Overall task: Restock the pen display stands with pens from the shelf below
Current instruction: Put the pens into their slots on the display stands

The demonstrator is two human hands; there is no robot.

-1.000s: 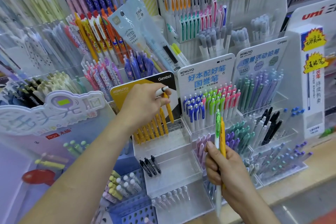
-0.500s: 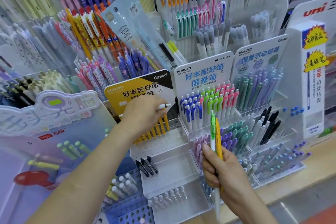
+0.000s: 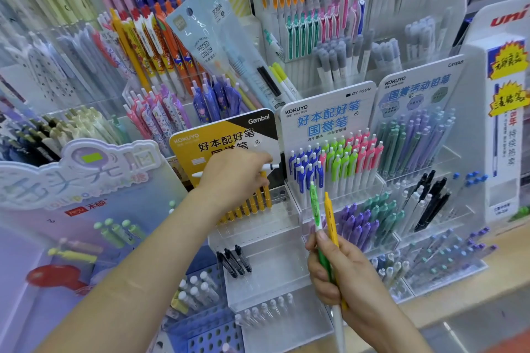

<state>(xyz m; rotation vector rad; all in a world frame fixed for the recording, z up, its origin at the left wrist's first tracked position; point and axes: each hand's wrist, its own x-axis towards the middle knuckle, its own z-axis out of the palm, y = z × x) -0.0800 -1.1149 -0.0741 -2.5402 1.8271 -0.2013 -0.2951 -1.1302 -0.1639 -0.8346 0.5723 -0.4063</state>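
My left hand reaches to the top tier of the clear acrylic stand under the yellow-and-black Gambol sign. It grips a white pen held sideways, just above the row of yellow pens. My right hand hovers lower right and holds two pens upright: a green-and-white pen and a yellow pen. Both tips point up in front of the blue, green and pink pen rows.
Three black pens stand on the stand's middle tier; white-capped pens fill its lowest tier. A Kokuyo pencil stand is to the right, a white uni box far right. A blue perforated tray sits lower left, the wooden shelf edge below.
My left hand moved down and right to the yellow pen row; the yellow pen it held upright is no longer visible in it, and a white pen now lies sideways in it. My right hand barely moved.
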